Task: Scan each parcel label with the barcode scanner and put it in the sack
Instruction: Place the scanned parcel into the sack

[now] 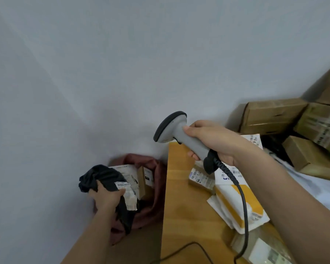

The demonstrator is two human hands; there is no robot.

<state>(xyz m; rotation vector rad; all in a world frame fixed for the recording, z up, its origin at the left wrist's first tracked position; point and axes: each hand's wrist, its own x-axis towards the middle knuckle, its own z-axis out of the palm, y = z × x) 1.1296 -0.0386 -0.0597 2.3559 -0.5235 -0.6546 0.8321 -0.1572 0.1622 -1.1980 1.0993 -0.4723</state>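
Wooden table (181, 206), right hand (213, 141) gripping scanner (176, 134) angled up-left, left hand (107, 197) clutching black parcel (107, 178).

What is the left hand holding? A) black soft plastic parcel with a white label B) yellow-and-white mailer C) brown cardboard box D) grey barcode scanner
A: the left hand grips the black soft plastic parcel over the dark red sack; the right hand holds the grey barcode scanner.

A parcel-sorting corner against a plain grey wall (122, 63): labelled brown cardboard boxes (271, 115) and yellow-and-white mailer bags (234, 202) crowd a wooden table (181, 206).
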